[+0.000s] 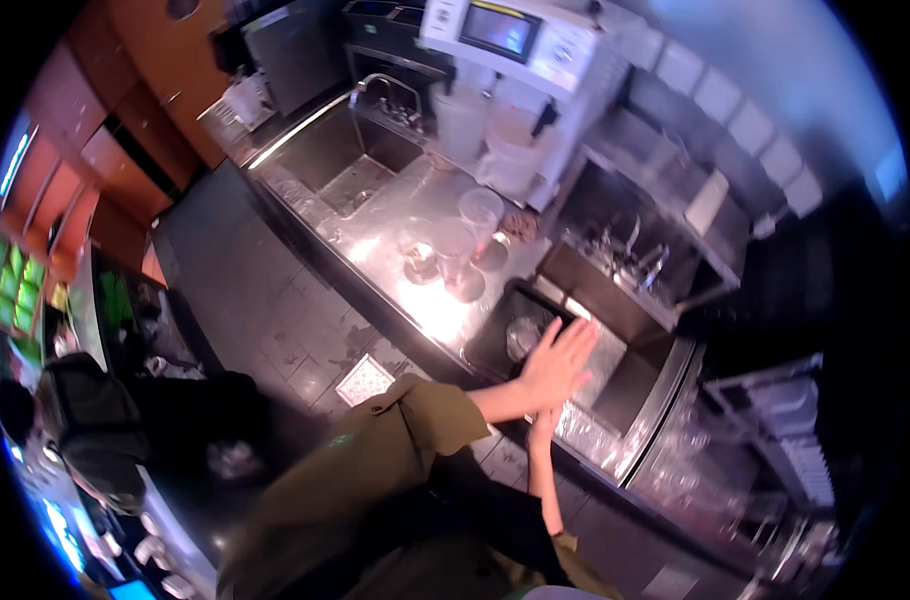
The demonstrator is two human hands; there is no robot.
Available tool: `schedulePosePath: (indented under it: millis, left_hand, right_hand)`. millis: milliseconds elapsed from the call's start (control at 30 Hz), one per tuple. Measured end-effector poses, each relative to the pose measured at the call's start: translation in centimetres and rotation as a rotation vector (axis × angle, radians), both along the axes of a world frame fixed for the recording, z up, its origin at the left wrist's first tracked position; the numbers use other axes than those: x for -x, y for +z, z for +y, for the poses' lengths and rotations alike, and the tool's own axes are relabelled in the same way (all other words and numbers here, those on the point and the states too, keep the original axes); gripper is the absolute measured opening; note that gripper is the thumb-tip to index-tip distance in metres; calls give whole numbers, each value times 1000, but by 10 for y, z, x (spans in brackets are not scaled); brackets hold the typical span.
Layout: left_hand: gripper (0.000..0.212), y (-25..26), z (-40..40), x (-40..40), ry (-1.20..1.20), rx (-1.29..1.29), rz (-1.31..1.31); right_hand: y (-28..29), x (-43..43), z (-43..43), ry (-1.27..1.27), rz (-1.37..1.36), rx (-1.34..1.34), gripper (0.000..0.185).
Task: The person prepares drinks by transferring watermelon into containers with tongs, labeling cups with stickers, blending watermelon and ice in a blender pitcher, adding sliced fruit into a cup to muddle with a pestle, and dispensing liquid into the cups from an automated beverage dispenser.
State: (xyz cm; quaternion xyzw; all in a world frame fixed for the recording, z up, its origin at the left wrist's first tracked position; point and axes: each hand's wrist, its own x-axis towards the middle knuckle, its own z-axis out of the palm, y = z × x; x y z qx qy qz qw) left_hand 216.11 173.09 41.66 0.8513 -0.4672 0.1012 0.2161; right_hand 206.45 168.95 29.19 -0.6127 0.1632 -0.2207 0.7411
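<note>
My left hand (pixel 560 364) reaches over the near edge of a steel sink (pixel 608 394), fingers stretched and slightly apart, with nothing seen in it. Just below, my right hand (pixel 545 421) meets the left hand near its heel; most of its fingers are hidden behind the left. Beside the hands a black plastic tub (pixel 492 334) sits at the sink's left side, and a clear rounded item (pixel 524 337) lies in it. Behind the sink stand metal faucets (pixel 635 259).
Several clear plastic containers (pixel 455 244) stand on the wet steel counter (pixel 387 247). A white machine with a screen (pixel 500 34) rises behind them. A second sink (pixel 350 165) is farther left. A pale patterned square (pixel 365 380) lies on the tiled floor. A co-worker (pixel 94 427) is at the left.
</note>
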Motion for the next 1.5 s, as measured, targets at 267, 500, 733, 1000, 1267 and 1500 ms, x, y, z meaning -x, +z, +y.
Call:
schedulePosePath:
  millis: [267,500,733,1000,1267,1500]
  left_hand:
    - [54,63,158,-90,-39,199,226]
    - [46,32,393,-306,257,38,379]
    - [48,77,497,-541,71,227,-23]
    - [66,201,383,-781,24,476,-548]
    - [66,227,337,-935,198,246,-922]
    - [67,268,306,-969,69,212,-1071]
  right_hand:
    - [89,11,29,-374,173,-65,31]
    - [167,41,115,-555,691,427,28]
    - [263,-23,276,-1054,415,104,23]
    - [297,-222,361,-1055,1,79,22]
    - [307,-472,386,-565,55,131,43]
    - [347,-615,374,-466,-102,-57,37]
